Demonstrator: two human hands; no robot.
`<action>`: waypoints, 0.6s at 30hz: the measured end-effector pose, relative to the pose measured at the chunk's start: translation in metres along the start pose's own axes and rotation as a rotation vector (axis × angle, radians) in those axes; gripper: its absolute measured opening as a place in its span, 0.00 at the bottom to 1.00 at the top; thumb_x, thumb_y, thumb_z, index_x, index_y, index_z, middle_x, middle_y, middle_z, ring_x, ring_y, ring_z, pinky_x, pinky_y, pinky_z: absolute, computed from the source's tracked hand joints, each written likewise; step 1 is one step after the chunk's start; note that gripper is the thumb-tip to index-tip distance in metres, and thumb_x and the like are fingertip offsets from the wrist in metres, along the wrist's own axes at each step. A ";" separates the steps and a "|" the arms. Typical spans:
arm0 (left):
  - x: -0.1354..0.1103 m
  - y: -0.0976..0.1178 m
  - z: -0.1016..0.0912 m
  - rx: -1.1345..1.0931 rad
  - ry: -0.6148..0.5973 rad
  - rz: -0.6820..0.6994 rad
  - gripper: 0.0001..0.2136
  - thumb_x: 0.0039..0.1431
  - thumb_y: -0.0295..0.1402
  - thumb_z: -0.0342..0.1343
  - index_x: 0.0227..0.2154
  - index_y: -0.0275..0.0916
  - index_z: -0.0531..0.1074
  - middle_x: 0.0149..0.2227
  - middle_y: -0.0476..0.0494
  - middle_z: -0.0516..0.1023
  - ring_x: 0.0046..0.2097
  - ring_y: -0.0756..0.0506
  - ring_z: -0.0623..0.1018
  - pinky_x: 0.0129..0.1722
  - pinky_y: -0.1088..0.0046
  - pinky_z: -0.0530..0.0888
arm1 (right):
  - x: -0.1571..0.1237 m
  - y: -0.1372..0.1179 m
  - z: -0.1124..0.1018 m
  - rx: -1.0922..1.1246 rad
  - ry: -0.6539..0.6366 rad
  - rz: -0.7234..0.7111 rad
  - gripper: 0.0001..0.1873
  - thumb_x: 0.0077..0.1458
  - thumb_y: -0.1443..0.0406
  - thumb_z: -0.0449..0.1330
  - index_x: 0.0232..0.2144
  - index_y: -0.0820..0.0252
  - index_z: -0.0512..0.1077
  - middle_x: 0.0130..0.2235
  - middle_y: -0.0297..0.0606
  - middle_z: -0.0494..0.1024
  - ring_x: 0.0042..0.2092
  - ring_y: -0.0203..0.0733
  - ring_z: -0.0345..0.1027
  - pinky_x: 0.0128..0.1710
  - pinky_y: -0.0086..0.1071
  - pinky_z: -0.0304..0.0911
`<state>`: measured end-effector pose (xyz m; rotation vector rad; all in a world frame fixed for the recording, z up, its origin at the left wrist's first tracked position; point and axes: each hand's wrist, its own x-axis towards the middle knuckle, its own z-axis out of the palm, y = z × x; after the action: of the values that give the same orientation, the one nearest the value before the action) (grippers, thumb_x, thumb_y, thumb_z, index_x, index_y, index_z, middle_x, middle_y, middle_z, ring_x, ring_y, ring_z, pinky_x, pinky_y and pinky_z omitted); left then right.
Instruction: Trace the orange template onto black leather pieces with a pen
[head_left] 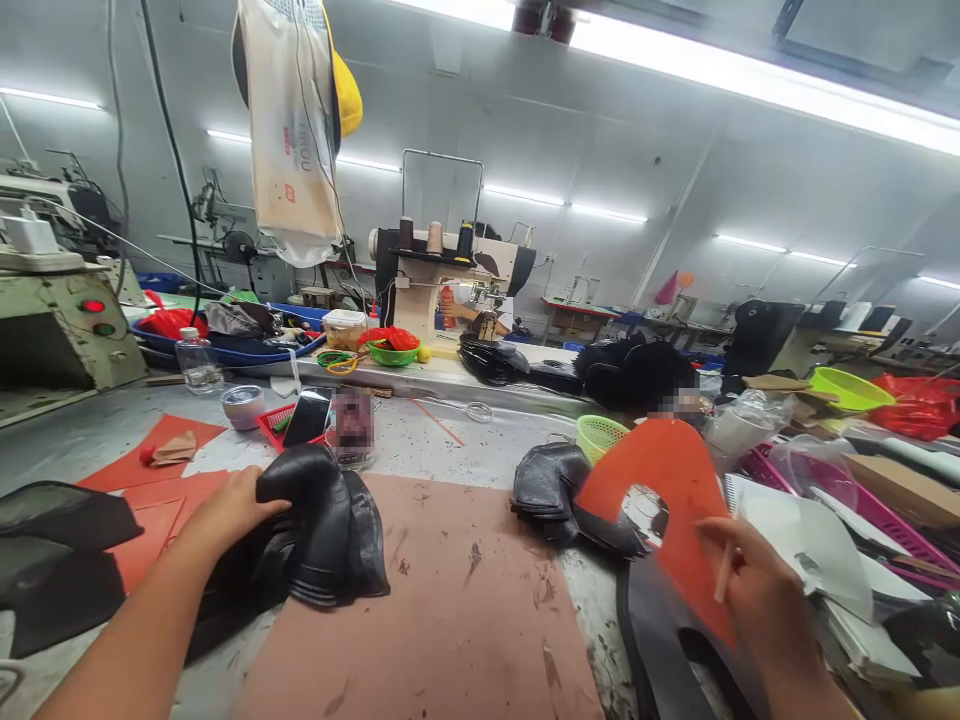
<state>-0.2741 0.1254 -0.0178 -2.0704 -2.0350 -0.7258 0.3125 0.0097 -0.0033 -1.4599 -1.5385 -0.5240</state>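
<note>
At the worktable's left side, in the head view, the person's left hand (238,510) is resting against a stack of black, leather-like pieces (326,525), which is lying partly over the left edge of a scuffed pinkish mat (450,590). The thumb is showing along the stack's near edge, but the other fingers are largely hiding, so I cannot tell whether the hand is pinching or merely touching. The pieces are fanning at their lower edges; an uneven push could be causing the upper ones to slide apart.

To the mat's right, the right hand (761,590) is closing its fingers around a slim pale stick (724,572), while the index finger is lying against a curved orange piece (679,470). Whether it is also gripping that piece, I cannot tell. The orange piece is overlapping a dark grey piece (656,610) and, in this view, the edge of a smaller black stack (551,480). A careless sweep there could be dragging these layers together, and the stick's tip could be marking or scratching the orange surface.

Just behind, a green basket (600,435) is standing close to the orange piece, so a wide swing could be knocking it.
</note>
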 end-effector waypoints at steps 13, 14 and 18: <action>-0.056 0.187 0.040 -0.519 -0.463 0.223 0.22 0.53 0.23 0.48 0.53 0.38 0.60 0.41 0.39 0.77 0.43 0.42 0.77 0.40 0.64 0.75 | 0.009 -0.078 0.001 0.160 0.173 -0.112 0.06 0.55 0.62 0.55 0.29 0.55 0.69 0.29 0.38 0.74 0.32 0.43 0.70 0.30 0.35 0.65; -0.062 0.190 0.048 -0.441 -0.462 0.226 0.21 0.51 0.22 0.50 0.50 0.37 0.64 0.43 0.37 0.76 0.44 0.40 0.77 0.41 0.61 0.74 | 0.009 -0.085 0.008 0.265 0.158 -0.037 0.06 0.54 0.61 0.56 0.29 0.56 0.69 0.29 0.38 0.74 0.32 0.43 0.70 0.31 0.35 0.65; -0.068 0.180 0.044 -0.147 -0.364 0.259 0.19 0.54 0.26 0.50 0.50 0.40 0.65 0.49 0.34 0.70 0.43 0.36 0.77 0.35 0.60 0.75 | 0.004 -0.110 0.050 0.572 -0.091 0.242 0.09 0.52 0.58 0.55 0.29 0.57 0.67 0.31 0.40 0.73 0.32 0.43 0.69 0.31 0.35 0.65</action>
<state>-0.0864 0.0705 -0.0453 -2.6534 -1.8635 -0.4943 0.1934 0.0300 0.0070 -1.2013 -1.3999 0.1264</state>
